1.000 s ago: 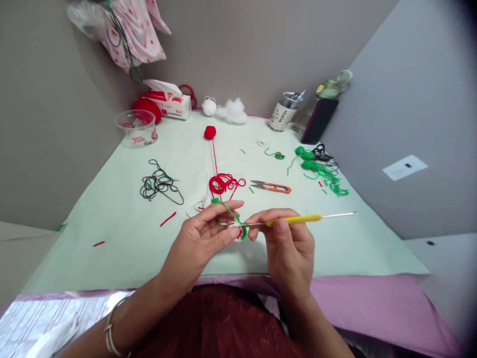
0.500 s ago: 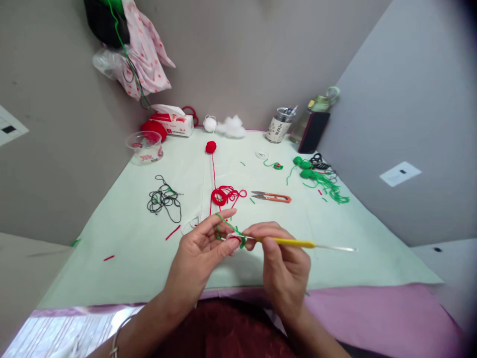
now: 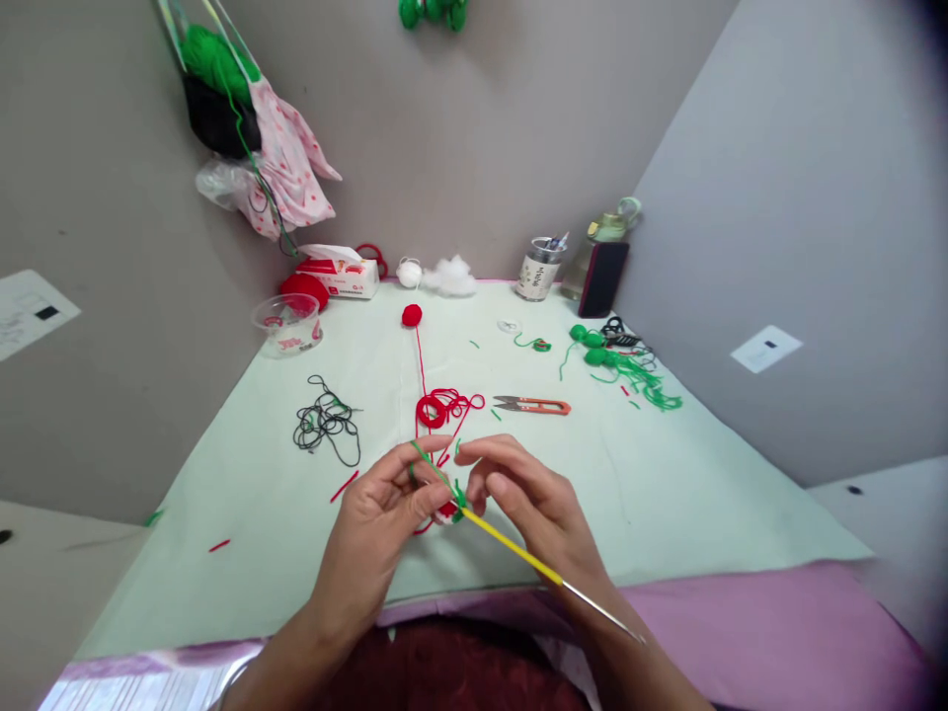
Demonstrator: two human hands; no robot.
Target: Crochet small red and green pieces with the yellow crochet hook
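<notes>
One big, pale green worktop lies under both hands; the left hand pinches between thumb and fingers, and the right hand is open, with its fingers bent and a bit apart. A long yellow hook slants across in front of the right hand, and orange snips lie farther back. The little red, white and green yarn piece is in the left hand's pinch, at the hook's upper end, above the worktop.
</notes>
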